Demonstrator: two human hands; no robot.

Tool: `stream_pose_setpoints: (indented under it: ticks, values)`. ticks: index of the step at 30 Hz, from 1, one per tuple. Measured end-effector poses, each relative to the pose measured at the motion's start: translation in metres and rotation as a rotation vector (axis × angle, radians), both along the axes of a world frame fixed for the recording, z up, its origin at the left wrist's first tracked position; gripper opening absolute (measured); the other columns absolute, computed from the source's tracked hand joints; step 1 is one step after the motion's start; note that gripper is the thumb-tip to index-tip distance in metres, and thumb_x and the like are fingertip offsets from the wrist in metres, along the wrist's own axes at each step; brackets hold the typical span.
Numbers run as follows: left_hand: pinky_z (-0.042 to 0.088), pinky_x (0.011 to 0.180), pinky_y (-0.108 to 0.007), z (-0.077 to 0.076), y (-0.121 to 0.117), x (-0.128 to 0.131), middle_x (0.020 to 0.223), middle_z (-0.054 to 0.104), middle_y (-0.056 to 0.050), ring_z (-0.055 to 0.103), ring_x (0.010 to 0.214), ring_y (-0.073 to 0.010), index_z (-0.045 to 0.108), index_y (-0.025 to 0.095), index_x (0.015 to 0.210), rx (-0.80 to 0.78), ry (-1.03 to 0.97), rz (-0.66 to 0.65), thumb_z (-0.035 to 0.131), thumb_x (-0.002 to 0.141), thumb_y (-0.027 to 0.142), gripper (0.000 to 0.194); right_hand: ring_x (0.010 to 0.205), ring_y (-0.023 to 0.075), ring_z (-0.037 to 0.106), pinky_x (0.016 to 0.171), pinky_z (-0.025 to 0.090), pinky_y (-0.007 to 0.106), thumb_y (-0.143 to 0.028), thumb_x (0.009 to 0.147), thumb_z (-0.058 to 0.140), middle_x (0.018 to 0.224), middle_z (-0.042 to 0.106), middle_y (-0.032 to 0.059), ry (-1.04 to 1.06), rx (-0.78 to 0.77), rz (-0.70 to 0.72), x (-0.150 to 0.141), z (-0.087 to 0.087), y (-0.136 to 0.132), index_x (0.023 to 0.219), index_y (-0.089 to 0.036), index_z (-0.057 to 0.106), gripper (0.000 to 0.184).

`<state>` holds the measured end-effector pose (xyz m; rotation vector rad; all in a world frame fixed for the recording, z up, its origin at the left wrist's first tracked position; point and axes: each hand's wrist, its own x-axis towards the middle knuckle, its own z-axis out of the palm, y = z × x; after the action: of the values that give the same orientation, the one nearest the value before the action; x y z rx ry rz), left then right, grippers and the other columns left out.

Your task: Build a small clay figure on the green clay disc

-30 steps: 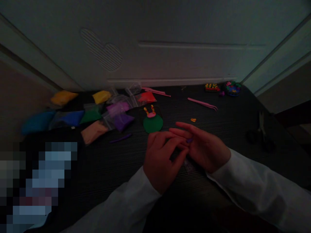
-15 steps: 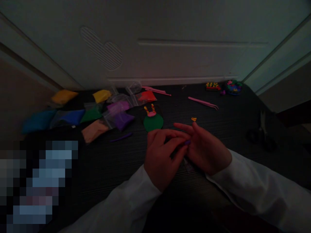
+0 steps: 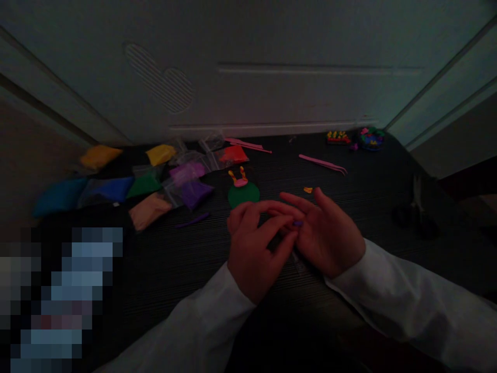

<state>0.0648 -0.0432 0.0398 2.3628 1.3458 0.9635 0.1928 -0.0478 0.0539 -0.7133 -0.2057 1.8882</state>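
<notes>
A small piece of purple clay (image 3: 297,223) sits at the fingers of my right hand (image 3: 330,233), whose palm is turned up and fingers are spread. My left hand (image 3: 258,241) pinches that purple piece between thumb and fingertips, pressing it against the right hand. Just beyond the left hand lies a green clay disc (image 3: 243,196) bearing a pink piece (image 3: 240,183) with two twisted orange-yellow stalks (image 3: 243,172). A small orange-yellow clay bit (image 3: 308,190) is on the table past the right fingers. Under my hands a clear plastic scrap is partly hidden.
Bags of coloured clay (image 3: 149,210) crowd the left, with a thin purple clay strip (image 3: 193,220) before them. Pink tweezers (image 3: 323,164) and pink tools (image 3: 248,145) lie at the back. Scissors (image 3: 417,207) are at right; small clay models (image 3: 371,139) stand back right.
My right thumb and fingers have spread a little more and lifted slightly. The left hand still pinches the purple clay. The whole view has shifted slightly.
</notes>
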Motion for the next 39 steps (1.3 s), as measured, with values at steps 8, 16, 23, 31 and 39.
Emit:
stream_pose_setpoints:
  ticks: [8, 16, 23, 31, 39]
  values:
    - [0.023, 0.091, -0.046, 0.003, 0.01, -0.01, 0.121, 0.039, -0.001, 0.025, 0.114, -0.0266, 0.059, 0.027, 0.089, 0.135, 0.002, 0.083, 0.058, 0.063, 0.028, 0.026, 0.109, 0.0151, 0.038, 0.09, 0.032, 0.029, -0.058, 0.071, 0.03, 0.12, 0.041, 0.0089, 0.114, 0.095, -0.16, -0.002, -0.005, 0.006, 0.11, -0.014, 0.04, 0.059]
    - [0.024, 0.089, -0.05, -0.002, 0.027, -0.025, 0.114, 0.046, 0.001, 0.028, 0.113, -0.0263, 0.061, 0.028, 0.079, 0.162, -0.004, 0.012, 0.059, 0.063, 0.023, 0.017, 0.112, 0.013, 0.035, 0.095, 0.026, 0.031, -0.059, 0.074, 0.013, 0.124, 0.037, 0.0062, -0.252, 0.221, -0.036, -0.005, -0.012, 0.007, 0.113, -0.018, 0.038, 0.061]
    - [0.029, 0.089, -0.041, -0.006, 0.03, -0.028, 0.103, 0.052, -0.003, 0.039, 0.104, -0.0205, 0.06, 0.023, 0.082, 0.105, -0.016, 0.01, 0.053, 0.067, 0.02, 0.017, 0.114, 0.0106, 0.032, 0.099, 0.015, 0.034, -0.054, 0.077, 0.022, 0.12, 0.043, 0.0028, -0.502, 0.313, -0.04, -0.011, -0.017, 0.01, 0.108, -0.023, 0.043, 0.049]
    - [0.034, 0.082, -0.037, -0.011, 0.019, -0.027, 0.09, 0.055, -0.003, 0.045, 0.092, -0.017, 0.059, 0.021, 0.082, -0.093, 0.088, -0.215, 0.048, 0.07, 0.024, 0.016, 0.109, 0.0123, 0.038, 0.096, 0.022, 0.035, -0.05, 0.078, 0.027, 0.113, 0.049, 0.0033, -0.533, 0.347, -0.063, -0.01, -0.02, 0.009, 0.103, -0.023, 0.048, 0.043]
    - [0.036, 0.084, -0.034, -0.003, 0.024, -0.057, 0.102, 0.049, -0.005, 0.043, 0.097, -0.0169, 0.052, 0.023, 0.101, -0.278, 0.176, -0.459, 0.053, 0.066, 0.023, 0.035, 0.088, 0.0147, 0.05, 0.083, 0.035, 0.036, -0.032, 0.072, 0.048, 0.096, 0.056, -0.0003, -0.992, 0.437, -0.096, 0.02, -0.015, 0.008, 0.092, -0.024, 0.055, 0.022]
